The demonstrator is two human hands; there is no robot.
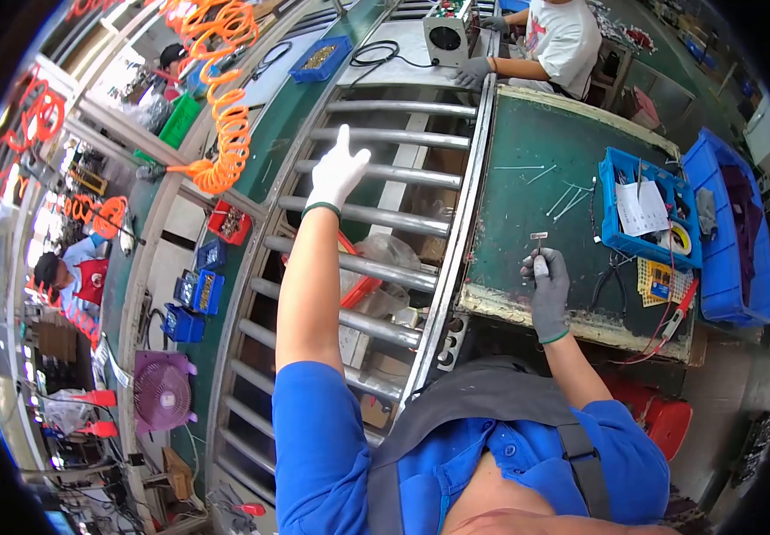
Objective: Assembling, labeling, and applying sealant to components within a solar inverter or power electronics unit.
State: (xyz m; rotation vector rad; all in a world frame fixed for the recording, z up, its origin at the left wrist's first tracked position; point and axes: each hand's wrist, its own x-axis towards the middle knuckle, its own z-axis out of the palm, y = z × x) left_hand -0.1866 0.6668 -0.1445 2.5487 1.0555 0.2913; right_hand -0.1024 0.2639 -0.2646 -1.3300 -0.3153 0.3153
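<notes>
My left hand (339, 171), in a white glove, reaches out over the metal rollers (394, 135) of a conveyor. Its forefinger is stretched out, the thumb stands apart, and it holds nothing. At the near edge of a green-topped bench, my right hand (549, 283) in a grey glove pinches a small T-shaped metal piece (539, 237) upright between thumb and fingers. The piece is too small to name more exactly. Several thin metal rods (569, 201) lie on the bench beyond that hand, and pliers (611, 283) with dark handles lie to its right.
A blue divided bin (612, 239) with paper and tape stands at the bench's right, beside a larger blue crate (731, 308). A red-and-black tool (681, 308) lies near the corner. Across the conveyor's far end, a co-worker (553, 45) handles a metal-cased device (449, 37). Orange coiled hoses (231, 134) hang left.
</notes>
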